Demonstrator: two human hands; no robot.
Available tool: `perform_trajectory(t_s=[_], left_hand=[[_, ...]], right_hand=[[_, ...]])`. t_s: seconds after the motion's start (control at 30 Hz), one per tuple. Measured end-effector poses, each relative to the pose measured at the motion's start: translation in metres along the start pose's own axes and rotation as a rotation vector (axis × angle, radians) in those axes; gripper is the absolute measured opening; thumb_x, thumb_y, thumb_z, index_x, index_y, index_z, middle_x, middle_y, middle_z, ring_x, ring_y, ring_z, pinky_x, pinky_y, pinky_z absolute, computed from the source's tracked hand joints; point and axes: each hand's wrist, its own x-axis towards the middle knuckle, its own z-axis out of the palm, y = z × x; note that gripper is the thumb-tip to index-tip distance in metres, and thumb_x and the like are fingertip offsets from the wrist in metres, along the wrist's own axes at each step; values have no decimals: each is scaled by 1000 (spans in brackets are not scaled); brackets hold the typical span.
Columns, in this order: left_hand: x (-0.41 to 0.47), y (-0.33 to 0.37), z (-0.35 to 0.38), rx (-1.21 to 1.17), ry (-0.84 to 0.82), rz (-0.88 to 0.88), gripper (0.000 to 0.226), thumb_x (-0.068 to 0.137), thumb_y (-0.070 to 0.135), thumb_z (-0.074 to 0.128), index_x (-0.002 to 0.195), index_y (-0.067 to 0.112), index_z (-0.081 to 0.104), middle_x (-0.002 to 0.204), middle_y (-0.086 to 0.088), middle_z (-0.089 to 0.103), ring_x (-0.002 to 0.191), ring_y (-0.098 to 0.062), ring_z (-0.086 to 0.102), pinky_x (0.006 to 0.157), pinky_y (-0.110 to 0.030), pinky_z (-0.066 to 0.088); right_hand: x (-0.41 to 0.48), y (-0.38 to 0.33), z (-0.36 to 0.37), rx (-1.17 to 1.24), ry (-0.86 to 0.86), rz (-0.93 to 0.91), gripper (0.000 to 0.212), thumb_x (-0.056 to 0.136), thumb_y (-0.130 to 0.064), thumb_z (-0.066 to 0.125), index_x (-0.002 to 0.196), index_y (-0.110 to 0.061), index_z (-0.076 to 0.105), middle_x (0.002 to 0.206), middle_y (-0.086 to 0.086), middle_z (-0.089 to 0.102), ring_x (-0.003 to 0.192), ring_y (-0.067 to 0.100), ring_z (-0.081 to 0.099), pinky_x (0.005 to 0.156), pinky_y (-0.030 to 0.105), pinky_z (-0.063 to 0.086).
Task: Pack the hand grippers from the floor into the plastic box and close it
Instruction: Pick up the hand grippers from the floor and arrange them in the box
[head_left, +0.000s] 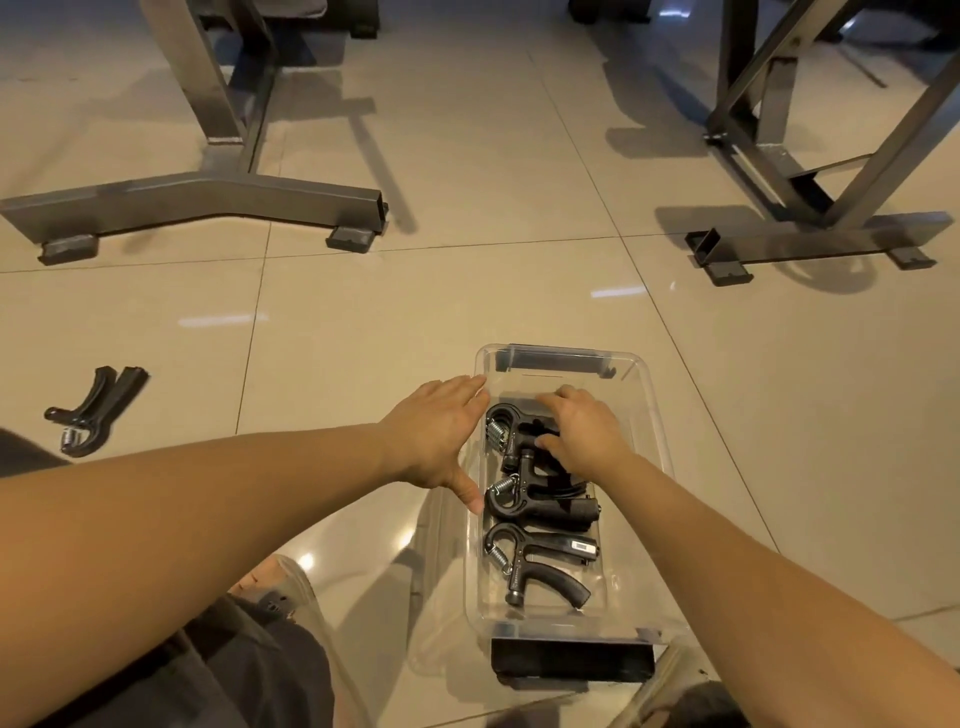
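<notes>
R hand, fingers curled on the top gripper in the plastic box centre-frame, should nest it flat for lid clearance while L hand, fingers spread, steadies the rim; last gripper lies on the floor, far left.

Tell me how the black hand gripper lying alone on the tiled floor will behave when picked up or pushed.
The black hand gripper looks rigid, so it should lift as one stiff piece. Its metal coil spring suggests some heft for its size. Lying flat on the glossy tile floor, it would probably slide rather than roll.
</notes>
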Motion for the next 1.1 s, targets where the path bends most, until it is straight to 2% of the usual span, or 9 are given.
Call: perform_trajectory(t_s=[0.13, 0.27, 0.33, 0.5, 0.6, 0.77, 0.9, 1.0, 1.1], left_hand=[[-18, -2, -15, -77, 62, -71, 132, 62, 74, 77, 160, 15, 11, 166, -9, 19, 151, -29, 19, 122, -43, 23], [-58, -26, -36, -196, 106, -203, 126, 68, 53, 87, 160, 17, 9, 160, -8, 35, 144, -29, 35, 115, -43, 36], [-88, -38, -47, -203, 135, -271, 119, 72, 46, 87, 160, 19, 12, 159, -6, 37, 142, -28, 40, 112, -42, 40], [-177, -67, -77, -245, 206, -387, 92, 77, 41, 85, 152, 23, 36, 144, -1, 55, 123, -25, 58, 97, -36, 51], [-241, -83, -89, -352, 341, -422, 84, 77, 36, 86, 148, 25, 42, 132, -1, 63, 110, -20, 63, 91, -33, 56], [-354, -117, -94, -337, 470, -548, 69, 80, 34, 84, 140, 21, 52, 126, -2, 65, 106, -19, 64, 89, -33, 57], [-437, -149, -92, -310, 509, -678, 58, 81, 34, 82, 132, 17, 61, 123, -2, 67, 104, -18, 64, 90, -36, 56], [-490, -169, -90, -326, 535, -767, 52, 83, 32, 81, 129, 15, 62, 121, -2, 67, 92, -17, 64, 75, -30, 54], [-531, -192, -83, -327, 534, -837, 50, 82, 34, 81, 125, 14, 64, 117, -2, 68, 88, -18, 67, 78, -39, 61]], right_hand=[[-19, -30, -41, 98, 199, 28, 50, 92, -31, 69, 140, -21, 57, 133, 4, 58, 125, 27, 53, 99, 42, 46], [-40, -75, -81, 208, 296, -11, 49, 92, -27, 69, 139, -21, 57, 123, 1, 61, 119, 23, 56, 90, 40, 49], [-51, -102, -100, 219, 289, -58, 52, 91, -28, 70, 141, -22, 56, 126, 1, 60, 119, 21, 57, 93, 40, 50], [-77, -182, -146, 207, 289, -181, 51, 89, -33, 73, 138, -23, 58, 127, 1, 61, 117, 21, 58, 97, 43, 50], [-89, -247, -160, 245, 279, -253, 49, 88, -33, 75, 134, -22, 61, 125, 0, 62, 114, 21, 59, 96, 42, 51], [-105, -343, -148, 307, 221, -361, 51, 87, -31, 78, 134, -20, 62, 128, 2, 64, 110, 19, 62, 89, 35, 54], [-113, -405, -130, 367, 176, -418, 49, 88, -27, 77, 133, -19, 61, 128, 4, 64, 114, 21, 62, 95, 37, 54], [-116, -448, -119, 387, 137, -464, 48, 89, -25, 76, 133, -18, 61, 129, 5, 64, 113, 21, 62, 95, 35, 54], [-110, -482, -111, 380, 106, -508, 48, 89, -25, 76, 133, -19, 61, 129, 4, 64, 112, 21, 62, 94, 35, 54]])
